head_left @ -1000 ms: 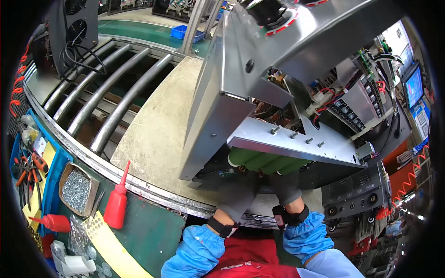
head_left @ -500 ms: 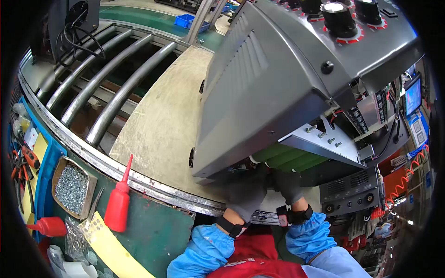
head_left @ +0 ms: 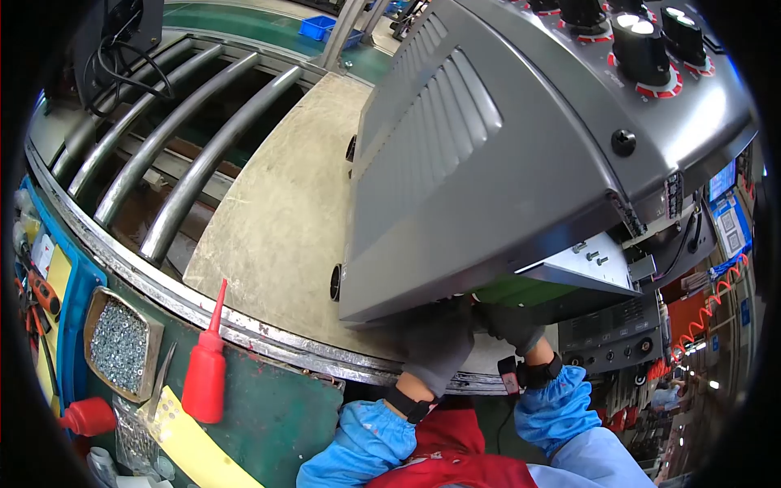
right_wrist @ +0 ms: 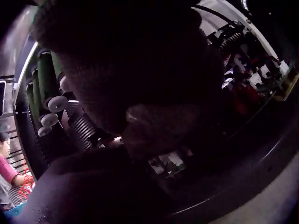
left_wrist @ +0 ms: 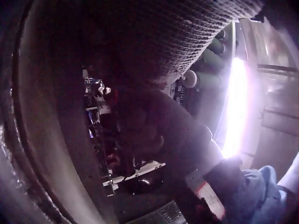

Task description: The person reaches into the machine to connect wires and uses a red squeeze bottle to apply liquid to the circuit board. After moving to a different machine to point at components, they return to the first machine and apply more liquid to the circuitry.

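A large grey metal machine housing (head_left: 480,163) with black knobs (head_left: 643,49) on its top panel stands tilted before me. Both hands, in dark grey gloves, reach in under its lower edge. My left hand (head_left: 439,337) is at the near opening, its fingers hidden by the housing. Close beside it, my right hand (head_left: 512,321) reaches in below the green cylinders (head_left: 521,291). In the left wrist view, the glove knit (left_wrist: 187,42) fills the top, near wiring and parts. Bare-looking fingertips (right_wrist: 145,123) show dimly in the right wrist view; what they touch I cannot tell.
A pale board (head_left: 268,203) lies under the housing, beside steel rollers (head_left: 203,171). At left are a tray of small metal nuts (head_left: 122,342), a red squeeze bottle (head_left: 205,378), tweezers (head_left: 163,378) and a yellow strip (head_left: 195,443). A second grey unit (head_left: 610,333) stands at right.
The housing has swung and tilted in view, so its louvred side now faces me and hides most of the inner parts and studs. Both hands stay under its lower edge.
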### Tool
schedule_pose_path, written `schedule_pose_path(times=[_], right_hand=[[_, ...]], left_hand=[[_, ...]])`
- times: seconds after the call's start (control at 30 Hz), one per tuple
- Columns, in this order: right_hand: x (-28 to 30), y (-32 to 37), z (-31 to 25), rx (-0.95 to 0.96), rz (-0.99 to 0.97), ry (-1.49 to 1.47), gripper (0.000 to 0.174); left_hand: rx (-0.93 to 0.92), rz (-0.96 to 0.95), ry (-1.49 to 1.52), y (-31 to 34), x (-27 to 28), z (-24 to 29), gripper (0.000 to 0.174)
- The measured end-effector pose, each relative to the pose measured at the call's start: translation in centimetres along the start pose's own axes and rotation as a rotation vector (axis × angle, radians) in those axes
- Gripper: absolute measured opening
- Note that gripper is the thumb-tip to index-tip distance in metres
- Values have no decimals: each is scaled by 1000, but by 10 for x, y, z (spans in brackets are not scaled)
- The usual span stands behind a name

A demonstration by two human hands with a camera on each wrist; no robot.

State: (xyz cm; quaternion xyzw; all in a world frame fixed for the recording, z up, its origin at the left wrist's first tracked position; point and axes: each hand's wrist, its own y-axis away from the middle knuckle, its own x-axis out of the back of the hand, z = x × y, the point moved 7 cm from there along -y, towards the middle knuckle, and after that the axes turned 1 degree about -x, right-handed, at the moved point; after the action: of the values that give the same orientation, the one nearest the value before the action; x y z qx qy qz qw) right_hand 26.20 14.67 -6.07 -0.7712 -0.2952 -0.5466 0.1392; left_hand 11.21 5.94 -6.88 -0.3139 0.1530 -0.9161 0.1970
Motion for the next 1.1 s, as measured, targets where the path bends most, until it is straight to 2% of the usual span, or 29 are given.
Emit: schedule_pose_path(times=[0.07,0.17,0.2,0.27,0.37,0.47,0.57,0.63,0.8,0.9,0.97,1.07,1.1], right_hand=[[-8,1,5,69,7,64,25],[-7,-8,-1,116,5,268,23],[-6,-11,-5,135,17,337,22],[-3,-8,-16,534,385,455,22],[-8,-17,-10,336,370,626,24],[4,-21,-34,281,382,538,24],[8,-23,-21,145,498,121,19],[6,-24,-21,200,564,172,21],[0,-23,-3,223,681,-84,22],[0,-21,-9,223,718,31,20],[1,-21,-8,211,663,203,19],[21,-11,-65,328,485,610,15],[23,-13,-52,195,392,425,15]], left_hand=[[-18,-23,-3,3,-1,1,18],[-88,-68,-3,15,-38,-15,21],[-58,-73,16,14,-32,-13,24],[6,-71,50,10,-15,-9,29],[29,-65,119,15,-11,-8,30],[-11,-29,-68,8,5,3,38],[5,20,-30,12,0,-3,48],[56,-38,-29,15,-6,-8,52],[73,-82,-27,17,-22,-17,60],[76,-78,-68,17,-17,-15,63],[68,-73,-95,16,-13,-12,64],[38,-104,-97,13,-5,-5,61],[32,-84,-95,13,-2,-4,59]])
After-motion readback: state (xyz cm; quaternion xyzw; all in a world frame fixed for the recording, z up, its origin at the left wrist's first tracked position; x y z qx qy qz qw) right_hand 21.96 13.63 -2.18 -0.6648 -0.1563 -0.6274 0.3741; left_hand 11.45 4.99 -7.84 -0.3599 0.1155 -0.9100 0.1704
